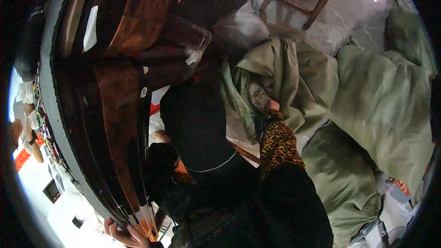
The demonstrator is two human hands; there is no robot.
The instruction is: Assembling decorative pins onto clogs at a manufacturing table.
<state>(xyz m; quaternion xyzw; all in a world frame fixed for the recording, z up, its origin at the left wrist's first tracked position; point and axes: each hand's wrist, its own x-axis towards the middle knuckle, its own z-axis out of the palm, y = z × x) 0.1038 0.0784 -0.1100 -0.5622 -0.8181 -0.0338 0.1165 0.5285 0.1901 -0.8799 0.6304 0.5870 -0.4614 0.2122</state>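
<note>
A wooden stool point(296, 6) is standing on the grey floor point(353, 11) at the frame's upper right. Bright white light point(59, 209) is shining at the lower left.

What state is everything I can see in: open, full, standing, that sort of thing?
Green sack at centre: mouth open, loosely folded.
Large sack at far right: bulging, closure unclear.
Lower sack: bulging, creased.
Wooden stool: seemingly upright, partly cut off.
Right hand: in the centre sack's folds, grip unclear.
Left hand: fingers bent, grip unclear.
</note>
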